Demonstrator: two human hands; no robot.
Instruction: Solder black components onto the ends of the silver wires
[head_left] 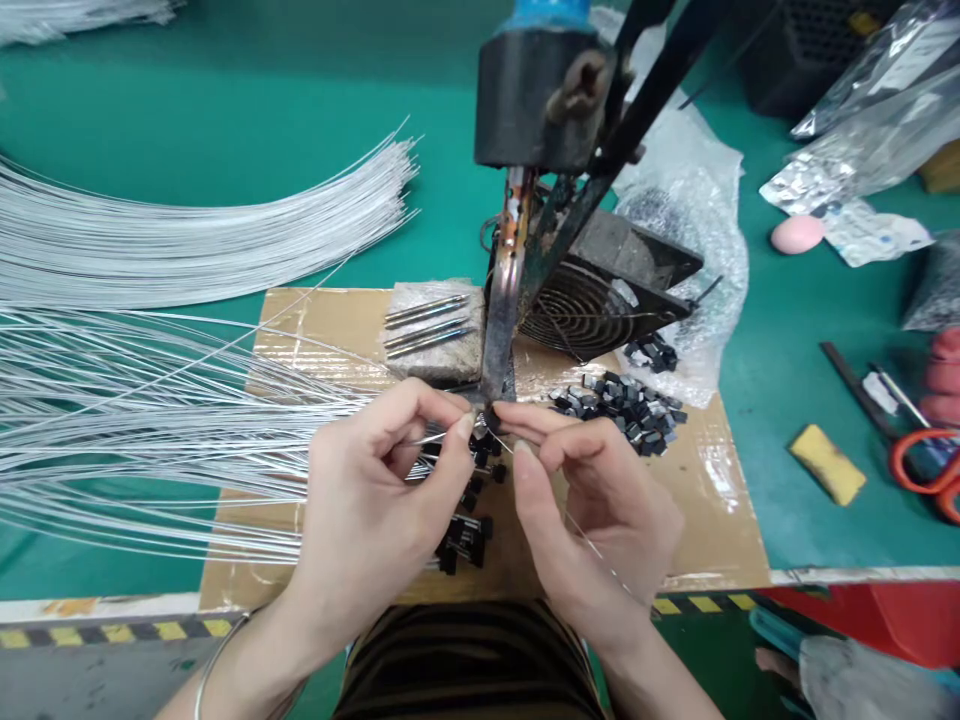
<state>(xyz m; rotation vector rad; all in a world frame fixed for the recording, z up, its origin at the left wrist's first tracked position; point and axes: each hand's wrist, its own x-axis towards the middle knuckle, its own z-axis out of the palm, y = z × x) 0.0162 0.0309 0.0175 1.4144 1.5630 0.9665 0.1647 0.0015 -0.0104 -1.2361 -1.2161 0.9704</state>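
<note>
Left hand [390, 490] pinches thin white wire [429, 439], right hand [600, 490] fine silvery strand [592, 546]; wired black plastic blocks [466, 538] seem done, loose black plastic blocks [634, 412] seem left.

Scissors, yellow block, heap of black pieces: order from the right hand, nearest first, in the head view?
1. Heap of black pieces: beyond the right hand, on cardboard.
2. Yellow block: farther right, on tabletop.
3. Scissors: at right edge.

Grn table [300, 130] w/ cardbd [705, 500], wht wires [225, 245], yel block [829, 464].
</note>
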